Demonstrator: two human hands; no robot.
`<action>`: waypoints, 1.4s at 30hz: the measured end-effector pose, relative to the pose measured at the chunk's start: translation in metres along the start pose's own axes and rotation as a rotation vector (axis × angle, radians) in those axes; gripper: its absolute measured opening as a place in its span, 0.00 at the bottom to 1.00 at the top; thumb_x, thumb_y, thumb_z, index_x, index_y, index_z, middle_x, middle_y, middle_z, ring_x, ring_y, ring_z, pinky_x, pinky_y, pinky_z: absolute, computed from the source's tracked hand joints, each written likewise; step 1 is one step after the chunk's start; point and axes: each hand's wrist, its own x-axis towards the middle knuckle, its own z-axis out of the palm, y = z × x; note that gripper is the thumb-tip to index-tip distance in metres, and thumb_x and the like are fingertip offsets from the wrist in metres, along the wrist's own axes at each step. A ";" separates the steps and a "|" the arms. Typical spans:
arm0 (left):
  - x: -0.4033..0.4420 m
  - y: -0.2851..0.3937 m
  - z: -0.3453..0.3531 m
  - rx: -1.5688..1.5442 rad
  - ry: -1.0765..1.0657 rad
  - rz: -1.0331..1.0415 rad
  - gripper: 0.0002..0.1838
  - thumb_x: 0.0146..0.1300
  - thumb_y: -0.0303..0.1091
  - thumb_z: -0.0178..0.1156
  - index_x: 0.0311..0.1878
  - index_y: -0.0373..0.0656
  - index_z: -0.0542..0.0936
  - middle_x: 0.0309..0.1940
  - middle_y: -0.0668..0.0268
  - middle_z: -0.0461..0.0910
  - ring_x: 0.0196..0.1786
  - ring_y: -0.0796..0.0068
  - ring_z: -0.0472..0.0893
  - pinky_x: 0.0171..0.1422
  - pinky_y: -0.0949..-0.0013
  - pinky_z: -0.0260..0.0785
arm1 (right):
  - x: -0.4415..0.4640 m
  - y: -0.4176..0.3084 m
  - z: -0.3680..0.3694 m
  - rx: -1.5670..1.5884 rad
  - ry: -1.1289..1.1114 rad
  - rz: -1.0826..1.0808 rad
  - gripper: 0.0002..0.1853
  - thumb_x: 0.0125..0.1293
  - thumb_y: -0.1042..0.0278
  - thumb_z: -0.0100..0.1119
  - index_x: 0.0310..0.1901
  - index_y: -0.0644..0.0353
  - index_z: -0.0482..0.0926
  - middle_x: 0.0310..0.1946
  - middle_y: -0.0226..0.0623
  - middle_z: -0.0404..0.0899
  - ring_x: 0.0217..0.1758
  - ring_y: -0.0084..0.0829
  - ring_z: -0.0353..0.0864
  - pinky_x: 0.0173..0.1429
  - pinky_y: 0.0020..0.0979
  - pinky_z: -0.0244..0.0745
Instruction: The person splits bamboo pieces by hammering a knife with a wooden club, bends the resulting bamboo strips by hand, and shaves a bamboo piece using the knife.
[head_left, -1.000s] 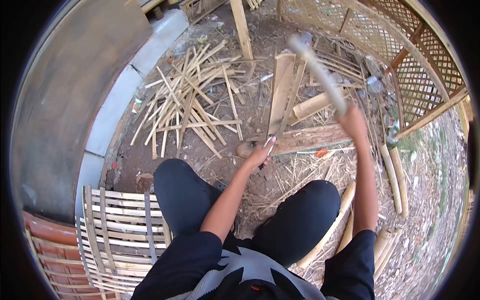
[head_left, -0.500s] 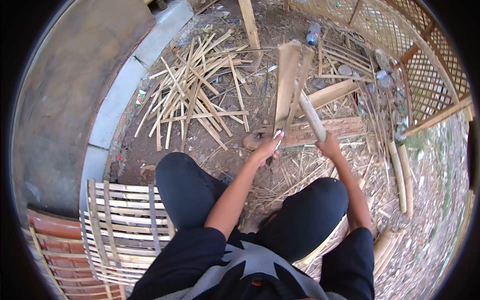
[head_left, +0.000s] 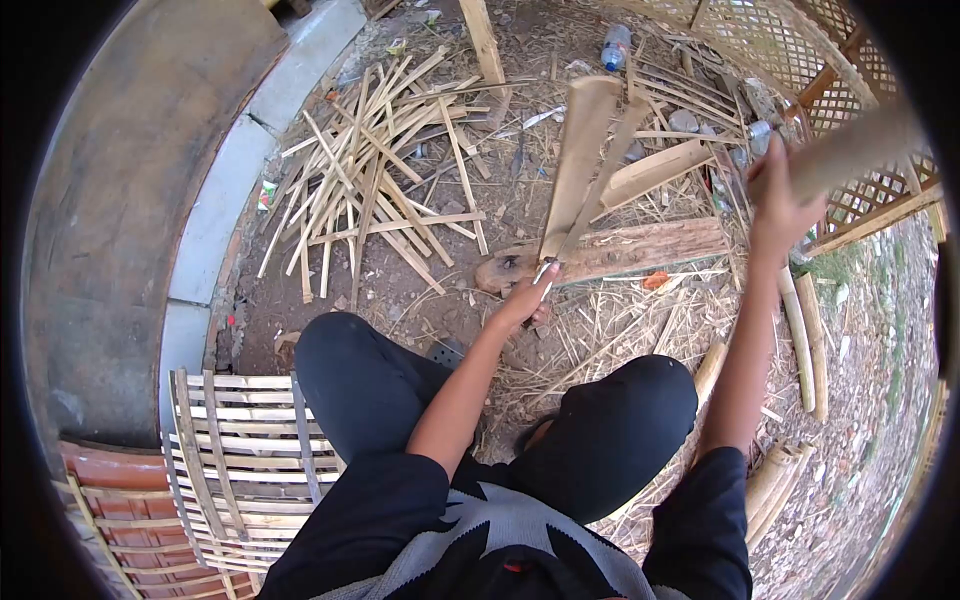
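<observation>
My left hand (head_left: 527, 300) is closed round the handle of a blade, which sits in the near end of a bamboo piece (head_left: 580, 150). That piece stands up, split into a wide part and a thin strip (head_left: 612, 165) that spread apart at the top. Its lower end is by the left end of a flat wooden block (head_left: 640, 250). At the right, raised, my right hand (head_left: 785, 205) grips a thick pale stick (head_left: 862, 150), blurred by motion.
A heap of thin bamboo strips (head_left: 370, 180) lies at the left. A slatted bamboo panel (head_left: 255, 450) is at the lower left. Bamboo poles (head_left: 800, 340) lie on the right, below a lattice panel (head_left: 880, 90). A plastic bottle (head_left: 615, 48) lies at the back.
My right hand came down with the stick towards the bamboo, then swung up and to the right. My left hand keeps its grip. The two bamboo parts spread wider at the top.
</observation>
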 end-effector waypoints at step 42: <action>0.030 -0.034 -0.024 0.046 -0.038 -0.052 0.35 0.63 0.77 0.49 0.25 0.50 0.65 0.13 0.77 0.60 0.14 0.84 0.60 0.18 0.72 0.56 | -0.086 0.112 0.007 0.081 0.066 0.066 0.21 0.59 0.64 0.70 0.47 0.70 0.76 0.25 0.39 0.81 0.26 0.30 0.81 0.34 0.33 0.77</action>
